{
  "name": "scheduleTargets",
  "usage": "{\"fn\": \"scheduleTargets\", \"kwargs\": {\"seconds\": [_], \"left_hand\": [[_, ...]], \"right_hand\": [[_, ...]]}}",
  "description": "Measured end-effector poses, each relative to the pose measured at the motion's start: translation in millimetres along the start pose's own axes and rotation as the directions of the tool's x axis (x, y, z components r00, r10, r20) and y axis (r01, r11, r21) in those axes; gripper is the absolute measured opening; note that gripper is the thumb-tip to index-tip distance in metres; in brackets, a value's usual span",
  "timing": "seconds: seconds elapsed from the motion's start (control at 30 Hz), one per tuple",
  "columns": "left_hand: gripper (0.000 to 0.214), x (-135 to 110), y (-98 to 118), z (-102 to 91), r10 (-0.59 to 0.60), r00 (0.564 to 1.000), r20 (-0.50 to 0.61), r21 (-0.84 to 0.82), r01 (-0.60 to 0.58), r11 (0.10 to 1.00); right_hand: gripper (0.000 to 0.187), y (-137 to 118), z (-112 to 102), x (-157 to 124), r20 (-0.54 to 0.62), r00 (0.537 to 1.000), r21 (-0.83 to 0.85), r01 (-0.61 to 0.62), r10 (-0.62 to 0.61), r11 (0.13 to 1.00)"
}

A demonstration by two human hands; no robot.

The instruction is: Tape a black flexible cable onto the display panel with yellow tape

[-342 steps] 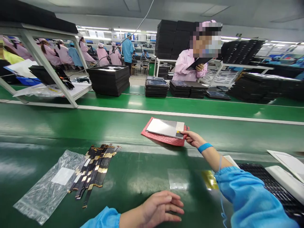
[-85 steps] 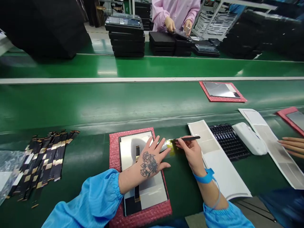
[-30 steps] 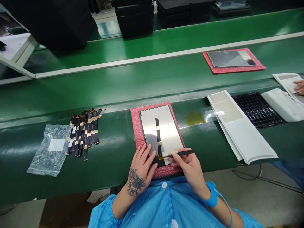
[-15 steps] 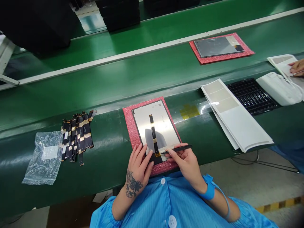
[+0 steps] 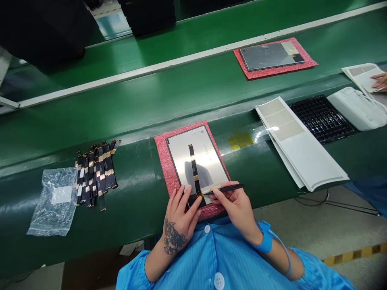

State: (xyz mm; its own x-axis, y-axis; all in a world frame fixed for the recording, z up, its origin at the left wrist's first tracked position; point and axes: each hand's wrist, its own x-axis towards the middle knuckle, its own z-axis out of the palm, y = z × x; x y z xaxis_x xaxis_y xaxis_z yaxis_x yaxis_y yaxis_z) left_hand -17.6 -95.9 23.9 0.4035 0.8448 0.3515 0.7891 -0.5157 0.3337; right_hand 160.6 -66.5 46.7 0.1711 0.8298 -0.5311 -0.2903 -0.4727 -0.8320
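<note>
In front of me a silver-backed display panel (image 5: 184, 141) lies on a pink foam sheet (image 5: 165, 161). A black flex cable (image 5: 194, 167) with gold bands runs along the panel's back, its lower end at the panel's near edge. My left hand (image 5: 183, 211) rests on the panel's lower left with fingers spread, one fingertip at the cable's lower end. Black tweezers (image 5: 231, 187) are held in my right hand (image 5: 234, 203), their tips pointing left at that same cable end. Whether the tips grip anything is too small to tell.
To the left, several flex cables (image 5: 98, 173) lie piled beside a clear plastic bag (image 5: 54, 205). White sticker sheets (image 5: 308, 157), a black tray (image 5: 322, 119) and a white device (image 5: 359, 108) are on the right. Another panel (image 5: 269, 56) lies on the belt. A co-worker's hand (image 5: 379, 81) shows far right.
My left hand has shifted slightly right and down, bringing a fingertip onto the cable's lower end. The tweezers barely moved. The view has shifted a little.
</note>
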Motion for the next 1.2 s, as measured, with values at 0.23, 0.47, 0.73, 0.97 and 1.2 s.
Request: {"fn": "scheduleTargets", "kwargs": {"seconds": [0.23, 0.47, 0.73, 0.97, 1.2], "left_hand": [[0.029, 1.3, -0.1, -0.6, 0.002, 1.0, 0.013, 0.016, -0.002, 1.0], [0.029, 2.2, 1.5, -0.8, -0.006, 1.0, 0.027, 0.025, 0.006, 1.0], [0.031, 1.2, 2.4, -0.4, -0.014, 1.0, 0.022, 0.022, 0.014, 1.0], [0.036, 0.2, 3.4, -1.8, -0.007, 1.0, 0.021, 0.06, 0.006, 0.998], [0.041, -1.7, 6.1, -0.4, -0.008, 0.999, 0.032, 0.126, 0.004, 0.992]], "right_hand": [[0.049, 1.4, -0.5, 0.4, 0.01, 1.0, -0.01, 0.021, -0.021, 1.0], [0.048, 7.6, -2.0, -1.7, 0.011, 0.998, -0.038, 0.054, -0.054, 0.998], [0.035, 7.8, -10.8, -4.7, -0.067, 0.972, -0.046, 0.223, -0.226, 0.974], [0.016, 17.4, -8.6, -1.4, 0.045, 0.897, -0.056, 0.441, -0.439, 0.896], [0.012, 18.7, -11.4, 3.7, 0.103, 0.873, -0.042, 0.483, -0.477, 0.875]]}}
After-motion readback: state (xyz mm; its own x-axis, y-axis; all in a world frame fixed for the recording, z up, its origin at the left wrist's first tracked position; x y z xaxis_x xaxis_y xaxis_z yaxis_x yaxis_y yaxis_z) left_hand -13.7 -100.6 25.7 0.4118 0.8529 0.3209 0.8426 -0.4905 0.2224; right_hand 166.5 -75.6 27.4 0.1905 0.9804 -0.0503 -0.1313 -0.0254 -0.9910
